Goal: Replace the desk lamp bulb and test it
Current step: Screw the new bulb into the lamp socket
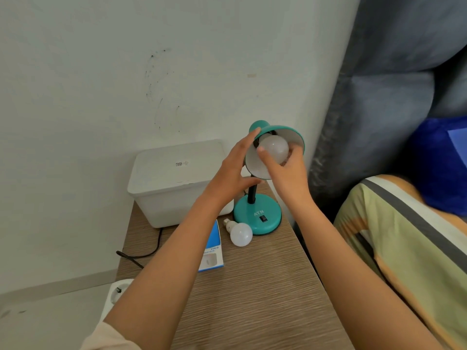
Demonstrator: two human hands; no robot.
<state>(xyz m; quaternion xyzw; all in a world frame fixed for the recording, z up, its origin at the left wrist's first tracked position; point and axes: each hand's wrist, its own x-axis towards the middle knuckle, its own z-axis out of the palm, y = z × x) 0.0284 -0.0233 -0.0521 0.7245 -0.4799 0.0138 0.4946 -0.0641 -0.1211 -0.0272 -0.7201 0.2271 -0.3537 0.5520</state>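
While the teal shade is steadied from its 9 o'clock side by the spread, loosely open left hand, the bulb inside it is gripped by the right hand, presumably for turning in the socket. A second bulb is laid at 8 o'clock of the lamp base, where "ATN" is read above the switch; "H09" is legible on the blue box.

Soft, even, rather dim daylight with a cool greenish cast; no single source shows. The bulb inside the lamp shade is unlit and carries only a dull sheen, without glare. Shadows are faint and diffuse: a weak one under the spare bulb on the worktop, below the shade. Focus is fair around the shade; detail smears toward the frame edges, where wide-angle distortion bends the curtain to its right.
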